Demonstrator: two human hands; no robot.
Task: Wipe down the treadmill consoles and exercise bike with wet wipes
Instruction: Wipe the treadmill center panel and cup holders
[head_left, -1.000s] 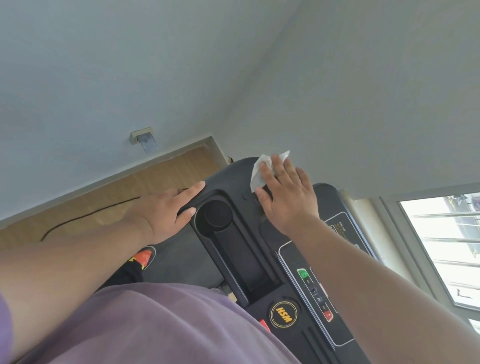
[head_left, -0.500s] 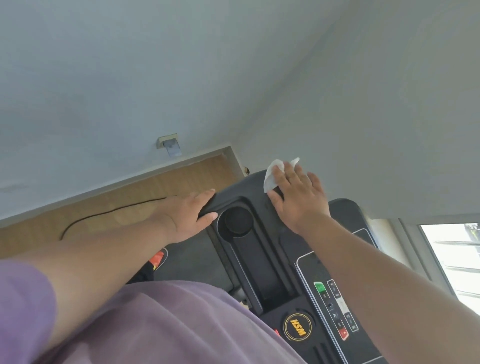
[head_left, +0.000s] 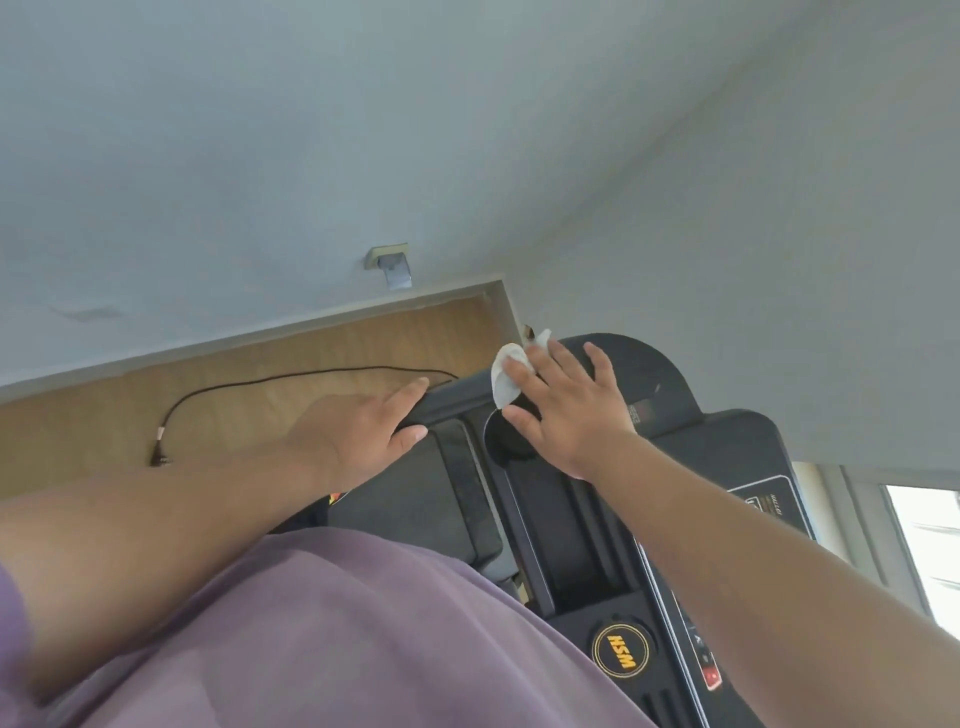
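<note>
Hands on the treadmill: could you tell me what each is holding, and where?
The right hand presses a wet wipe flat under its fingers onto the console; the left hand holds the console's left edge.

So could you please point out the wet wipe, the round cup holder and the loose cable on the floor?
wet wipe (head_left: 503, 383): head view, on the white fold left of the fingers.
cup holder (head_left: 506, 441): head view, on its dark recess.
cable (head_left: 291, 378): head view, midway along the black cord.
</note>
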